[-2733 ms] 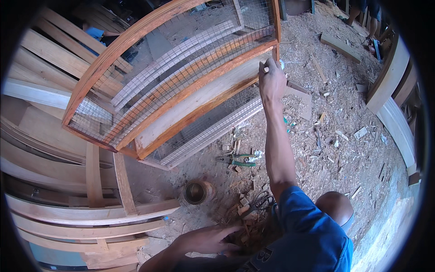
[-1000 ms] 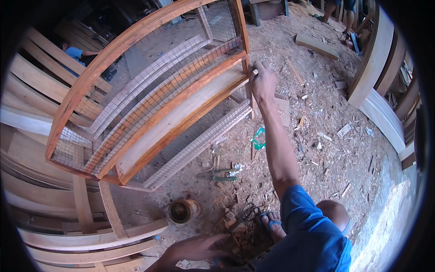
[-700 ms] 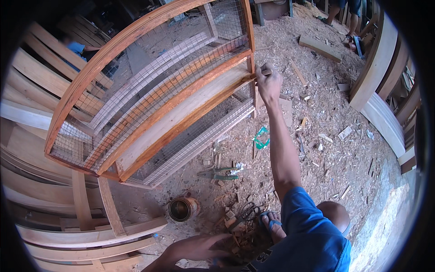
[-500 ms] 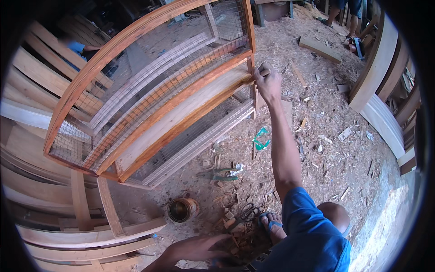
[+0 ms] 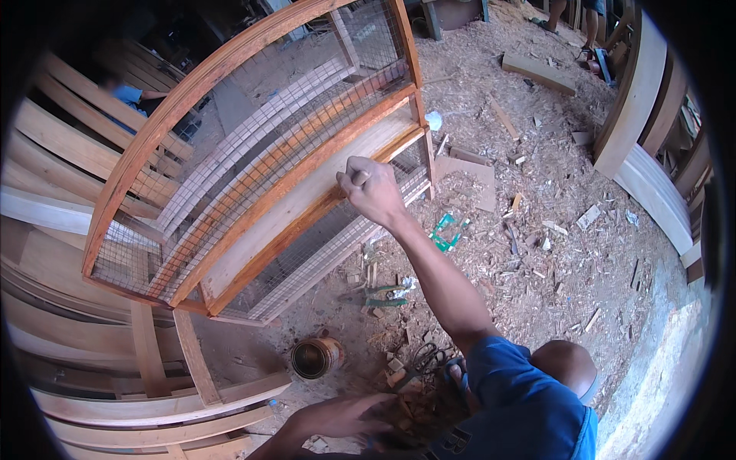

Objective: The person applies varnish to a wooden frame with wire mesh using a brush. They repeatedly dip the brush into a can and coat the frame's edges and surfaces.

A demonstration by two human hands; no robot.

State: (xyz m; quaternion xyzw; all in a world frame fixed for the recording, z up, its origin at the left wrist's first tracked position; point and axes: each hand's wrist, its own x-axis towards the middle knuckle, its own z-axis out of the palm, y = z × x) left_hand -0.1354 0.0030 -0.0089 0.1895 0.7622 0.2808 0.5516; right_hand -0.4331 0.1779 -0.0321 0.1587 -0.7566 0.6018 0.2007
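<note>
Right hand (image 5: 373,190) curled on smooth curved wood frame (image 5: 253,165) with wire mesh (image 5: 307,115); left hand (image 5: 345,418) spread flat over rough sawdust (image 5: 537,253).

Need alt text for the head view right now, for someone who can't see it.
The right hand presses on the middle rail of an arched wooden frame backed with wire mesh. The left hand reaches into wood scraps on the shavings-covered floor, near an open tin can.

The wooden frame (image 5: 253,192) before me is orange-brown, filled with grey square-grid wire mesh (image 5: 253,138). My sleeve (image 5: 521,399) is blue. The tin can (image 5: 316,357) is rusty brown. Green scraps (image 5: 443,231) mark the pale sawdust floor (image 5: 552,192).
</note>
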